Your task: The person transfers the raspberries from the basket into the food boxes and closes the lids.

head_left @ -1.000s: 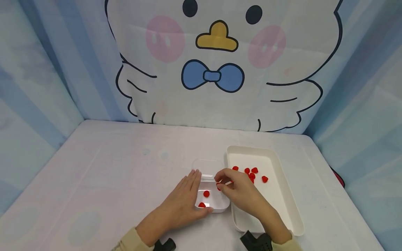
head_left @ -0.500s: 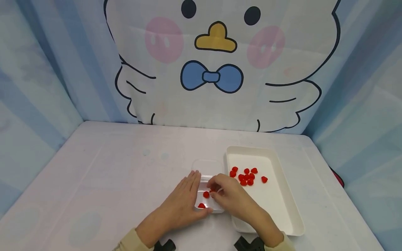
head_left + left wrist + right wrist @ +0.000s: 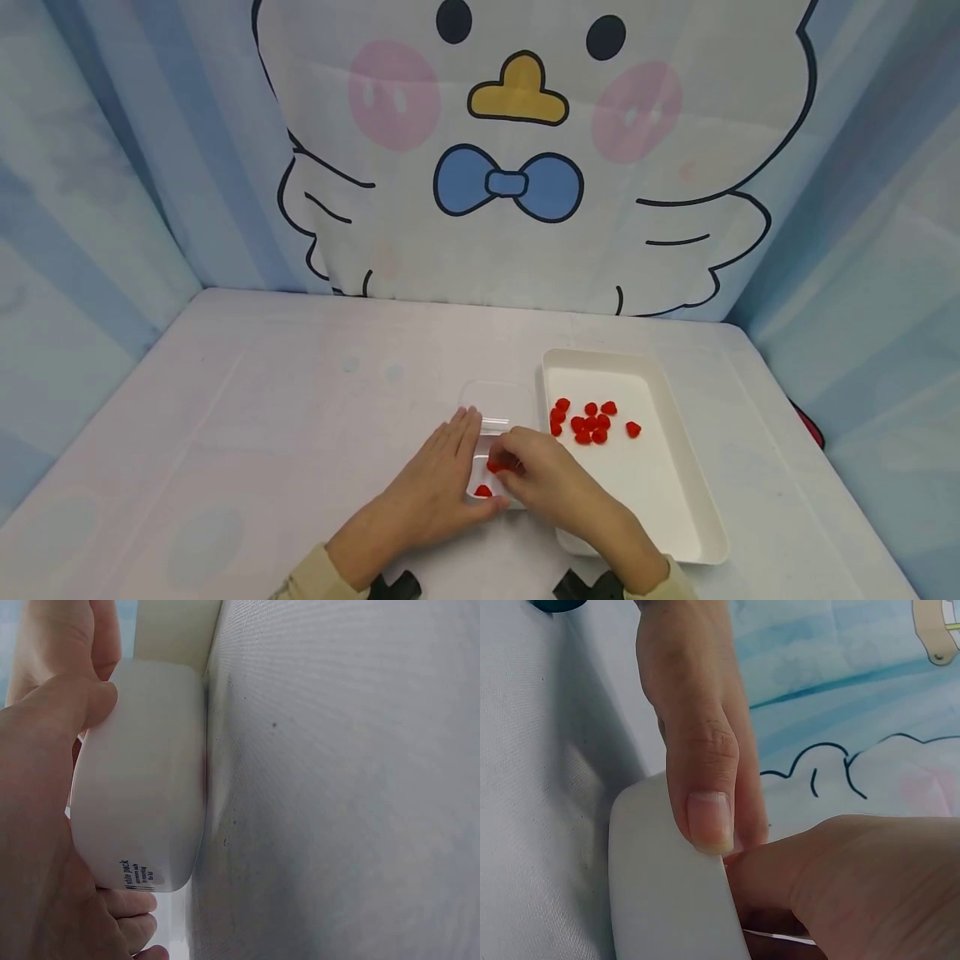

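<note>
Red ball (image 3: 492, 467) in white box (image 3: 142, 780), seemingly pinched by right grip (image 3: 555, 482); left grip (image 3: 433, 479) straight-fingered against box side. Step in hand looks like placing; next move calls for a clean release

The left hand (image 3: 431, 487) was held with its fingers (image 3: 450, 437) straight, laid close together and pointed forward, while its thumb (image 3: 487, 507) was stretched out to the right. The right hand (image 3: 551, 479) was held with its back turned upward, its fingers bent and drawn in toward the thumb, and its fingertips were partly hidden. Both forearms were angled inward, with the hands held close together and the wrists bared beyond beige sleeves (image 3: 318, 577).
</note>
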Tool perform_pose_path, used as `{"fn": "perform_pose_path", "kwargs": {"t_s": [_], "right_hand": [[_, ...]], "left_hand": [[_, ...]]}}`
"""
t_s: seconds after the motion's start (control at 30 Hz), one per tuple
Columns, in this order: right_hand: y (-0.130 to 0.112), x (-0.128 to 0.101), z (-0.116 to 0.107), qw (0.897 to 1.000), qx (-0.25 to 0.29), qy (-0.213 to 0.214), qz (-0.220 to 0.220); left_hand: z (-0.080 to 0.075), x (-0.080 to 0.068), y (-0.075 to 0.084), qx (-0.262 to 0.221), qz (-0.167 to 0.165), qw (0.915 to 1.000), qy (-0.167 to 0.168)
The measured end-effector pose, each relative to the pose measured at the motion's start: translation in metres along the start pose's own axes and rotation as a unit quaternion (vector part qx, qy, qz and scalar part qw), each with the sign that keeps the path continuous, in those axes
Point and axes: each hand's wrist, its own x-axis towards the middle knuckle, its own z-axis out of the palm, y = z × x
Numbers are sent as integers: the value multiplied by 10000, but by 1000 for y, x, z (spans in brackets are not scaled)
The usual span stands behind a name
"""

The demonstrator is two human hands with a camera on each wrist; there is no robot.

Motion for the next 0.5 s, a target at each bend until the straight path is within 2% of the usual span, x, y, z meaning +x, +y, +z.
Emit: {"fn": "perform_pose_path", "kwargs": {"t_s": [0.5], "right_hand": [[0,-1,-3,9997,84,-46,211]], "left_hand": [[-2,2,3,-117,-121,9998,-76]]}}
